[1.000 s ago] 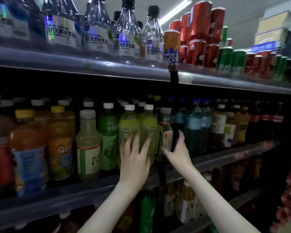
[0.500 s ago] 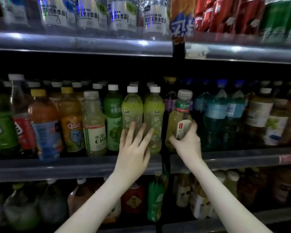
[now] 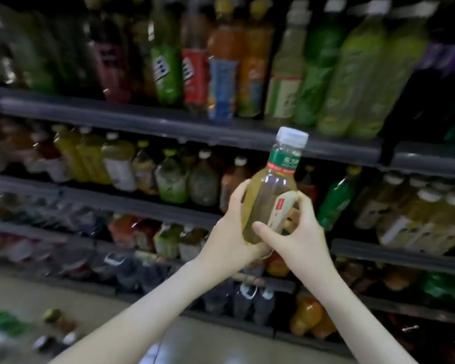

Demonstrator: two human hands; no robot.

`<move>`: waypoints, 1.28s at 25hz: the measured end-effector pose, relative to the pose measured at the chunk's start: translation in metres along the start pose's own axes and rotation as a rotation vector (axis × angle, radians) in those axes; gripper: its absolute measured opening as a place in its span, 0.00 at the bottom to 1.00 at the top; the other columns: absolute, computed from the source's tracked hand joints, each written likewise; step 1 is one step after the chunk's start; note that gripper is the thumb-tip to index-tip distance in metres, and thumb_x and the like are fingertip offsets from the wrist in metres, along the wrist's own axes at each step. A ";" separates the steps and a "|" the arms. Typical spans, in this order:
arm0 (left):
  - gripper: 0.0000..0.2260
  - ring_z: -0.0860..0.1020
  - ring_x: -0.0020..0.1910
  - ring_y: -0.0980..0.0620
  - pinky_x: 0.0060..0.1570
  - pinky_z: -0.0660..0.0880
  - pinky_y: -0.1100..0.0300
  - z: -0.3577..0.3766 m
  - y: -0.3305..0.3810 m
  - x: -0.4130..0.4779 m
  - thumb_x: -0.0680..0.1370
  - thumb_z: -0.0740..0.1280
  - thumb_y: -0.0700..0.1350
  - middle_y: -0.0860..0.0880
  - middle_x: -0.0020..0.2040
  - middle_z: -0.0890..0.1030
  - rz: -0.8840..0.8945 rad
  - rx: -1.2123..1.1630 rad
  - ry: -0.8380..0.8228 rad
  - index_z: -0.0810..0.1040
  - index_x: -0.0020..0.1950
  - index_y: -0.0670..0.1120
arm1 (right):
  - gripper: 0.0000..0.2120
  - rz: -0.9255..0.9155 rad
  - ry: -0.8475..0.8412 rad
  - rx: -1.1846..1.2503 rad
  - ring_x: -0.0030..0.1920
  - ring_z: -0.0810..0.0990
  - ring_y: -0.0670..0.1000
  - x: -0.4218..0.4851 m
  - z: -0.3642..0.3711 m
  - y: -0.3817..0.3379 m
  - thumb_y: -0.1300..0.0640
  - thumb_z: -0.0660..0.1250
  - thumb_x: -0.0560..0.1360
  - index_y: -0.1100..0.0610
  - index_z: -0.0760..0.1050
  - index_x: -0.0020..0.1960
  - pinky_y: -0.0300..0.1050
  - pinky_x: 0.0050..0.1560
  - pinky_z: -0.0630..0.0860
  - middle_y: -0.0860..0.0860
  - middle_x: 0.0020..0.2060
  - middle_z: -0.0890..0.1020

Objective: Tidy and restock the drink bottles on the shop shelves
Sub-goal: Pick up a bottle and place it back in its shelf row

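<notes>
Both hands grasp one tea bottle (image 3: 269, 195) at centre frame, in front of the shelves (image 3: 168, 127): the left hand (image 3: 231, 232) wraps its lower body, the right hand (image 3: 297, 229) pinches its label side.

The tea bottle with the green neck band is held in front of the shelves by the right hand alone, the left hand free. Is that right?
Not quite. The head view shows both hands holding the tea bottle: the left hand wraps its lower left side and the right hand grips the label side. It is in front of the shelves, as stated.
</notes>
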State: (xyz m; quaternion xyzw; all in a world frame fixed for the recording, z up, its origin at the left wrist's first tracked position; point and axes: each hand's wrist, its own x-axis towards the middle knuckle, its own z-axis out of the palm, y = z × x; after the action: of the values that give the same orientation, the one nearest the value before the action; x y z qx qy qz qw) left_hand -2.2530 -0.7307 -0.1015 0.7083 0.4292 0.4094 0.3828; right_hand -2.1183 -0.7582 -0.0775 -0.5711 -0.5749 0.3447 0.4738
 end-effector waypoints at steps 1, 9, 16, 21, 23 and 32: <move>0.43 0.80 0.51 0.61 0.52 0.78 0.54 -0.023 -0.019 -0.025 0.67 0.76 0.49 0.60 0.54 0.80 -0.096 -0.012 0.016 0.49 0.64 0.76 | 0.30 0.080 -0.077 0.015 0.48 0.80 0.36 -0.008 0.033 0.005 0.54 0.77 0.67 0.47 0.66 0.64 0.36 0.46 0.80 0.41 0.50 0.81; 0.36 0.81 0.54 0.46 0.54 0.78 0.46 -0.207 -0.141 -0.206 0.63 0.77 0.47 0.47 0.54 0.83 -0.626 -0.575 0.177 0.66 0.67 0.60 | 0.17 0.539 -0.781 0.238 0.53 0.83 0.53 -0.054 0.276 0.003 0.47 0.65 0.77 0.56 0.77 0.60 0.50 0.53 0.80 0.53 0.52 0.85; 0.27 0.81 0.54 0.44 0.56 0.76 0.41 -0.378 -0.223 -0.270 0.71 0.75 0.44 0.48 0.57 0.82 -0.726 -0.598 0.237 0.68 0.64 0.62 | 0.18 0.545 -1.035 0.205 0.55 0.82 0.54 -0.043 0.491 -0.022 0.48 0.68 0.74 0.59 0.79 0.58 0.49 0.54 0.79 0.55 0.52 0.84; 0.17 0.80 0.54 0.51 0.55 0.76 0.53 -0.580 -0.293 -0.285 0.76 0.68 0.51 0.51 0.56 0.82 -0.837 -0.382 0.266 0.71 0.64 0.62 | 0.22 0.486 -1.069 0.235 0.52 0.83 0.54 -0.004 0.679 -0.062 0.49 0.70 0.70 0.61 0.77 0.60 0.52 0.57 0.77 0.55 0.51 0.85; 0.14 0.78 0.57 0.52 0.59 0.75 0.54 -0.669 -0.311 -0.293 0.78 0.66 0.52 0.50 0.59 0.80 -0.869 -0.260 0.366 0.72 0.63 0.61 | 0.21 0.446 -1.062 0.222 0.51 0.84 0.52 0.014 0.753 -0.097 0.50 0.70 0.71 0.60 0.77 0.60 0.52 0.56 0.77 0.54 0.50 0.85; 0.13 0.81 0.52 0.55 0.55 0.77 0.59 -0.963 -0.369 -0.263 0.80 0.63 0.46 0.49 0.56 0.81 -0.630 -0.046 0.325 0.74 0.63 0.56 | 0.24 0.211 -0.850 0.314 0.49 0.84 0.49 0.087 0.999 -0.251 0.49 0.72 0.69 0.58 0.75 0.61 0.45 0.47 0.80 0.51 0.49 0.85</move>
State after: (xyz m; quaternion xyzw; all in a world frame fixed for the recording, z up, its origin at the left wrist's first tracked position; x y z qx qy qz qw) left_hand -3.3146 -0.6644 -0.1394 0.4579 0.6726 0.3881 0.4328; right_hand -3.1297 -0.5558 -0.1419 -0.3559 -0.5979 0.6773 0.2391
